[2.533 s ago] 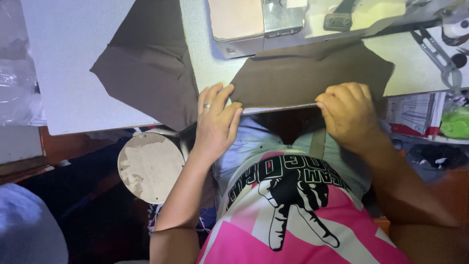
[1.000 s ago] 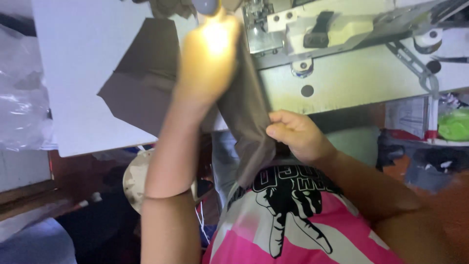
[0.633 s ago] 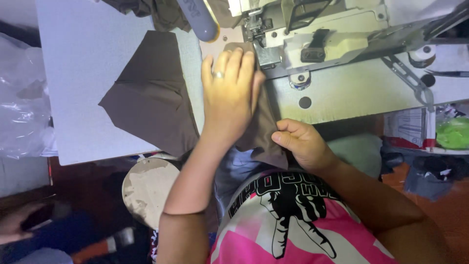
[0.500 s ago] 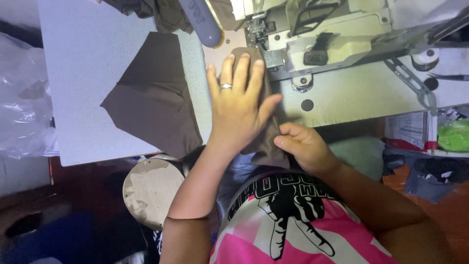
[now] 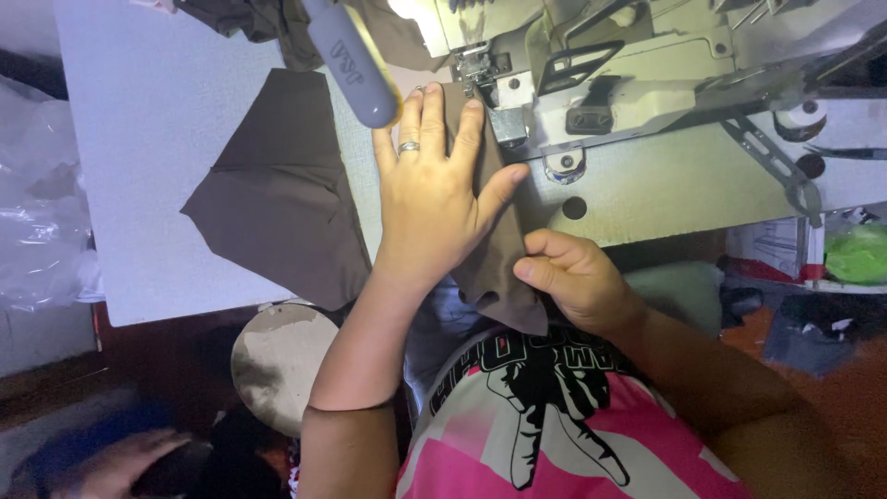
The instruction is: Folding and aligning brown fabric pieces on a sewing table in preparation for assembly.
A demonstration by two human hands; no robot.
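Note:
My left hand (image 5: 434, 189), a ring on one finger, lies flat with fingers spread on a strip of dark brown fabric (image 5: 494, 263), pressing it to the table just before the presser foot (image 5: 473, 66) of the sewing machine (image 5: 637, 74). My right hand (image 5: 573, 277) pinches the near end of the same strip at the table's front edge. The strip runs from the needle area down toward my lap.
A second dark brown fabric piece (image 5: 277, 194) lies on the white table (image 5: 139, 166) to the left. A grey cylindrical handle (image 5: 356, 65) sits above my left hand. A round tan disc (image 5: 282, 365) is below the table edge. Clutter and a green object (image 5: 859, 254) are at the right.
The fabric went from being held spread across my lap to being laid under the machine. My left hand has slid forward to the presser foot; my right hand grips the near end.

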